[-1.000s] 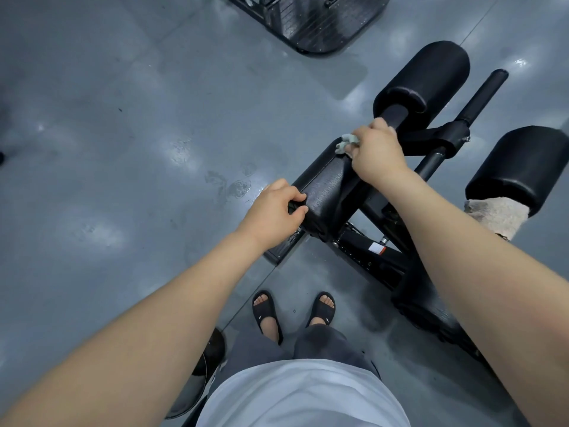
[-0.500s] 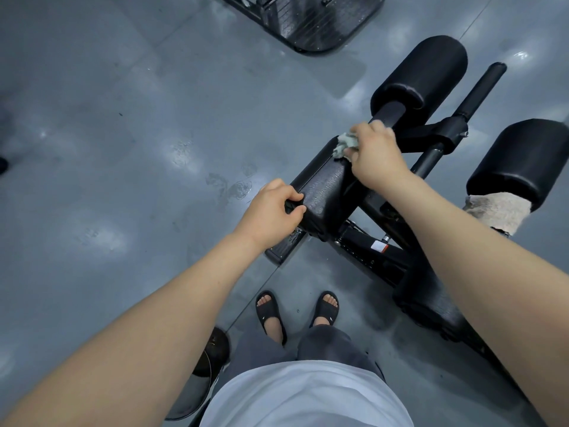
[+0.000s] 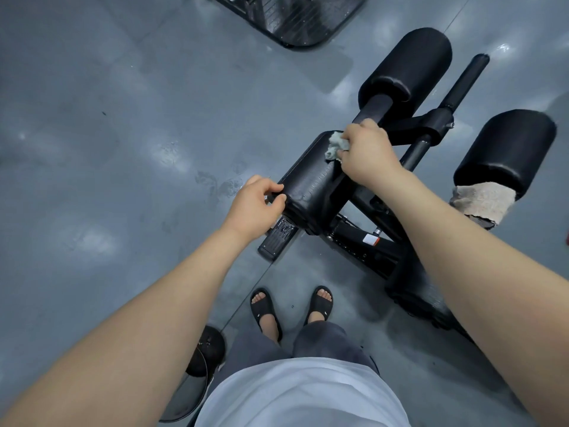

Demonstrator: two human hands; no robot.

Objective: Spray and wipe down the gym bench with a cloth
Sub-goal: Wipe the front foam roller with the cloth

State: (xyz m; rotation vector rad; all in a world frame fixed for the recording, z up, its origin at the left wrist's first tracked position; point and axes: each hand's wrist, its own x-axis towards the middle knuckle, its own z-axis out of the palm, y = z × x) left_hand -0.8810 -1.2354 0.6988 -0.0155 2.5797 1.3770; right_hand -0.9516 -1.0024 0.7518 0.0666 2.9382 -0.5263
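The right hand (image 3: 366,152) grips a crumpled cloth (image 3: 335,147) on the far end of the black surface (image 3: 311,183). The left hand (image 3: 252,208) grips its near edge. A sticker (image 3: 371,240) below is too small to read. Open floor (image 3: 107,149) lies left.

A gym, shown by a black padded exercise bench (image 3: 311,180) on grey floor (image 3: 107,149) (another machine's base (image 3: 295,23) stands beyond).

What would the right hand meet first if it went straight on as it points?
Likely more bench pad under the cloth the right hand grips, then floor; depth is unclear.
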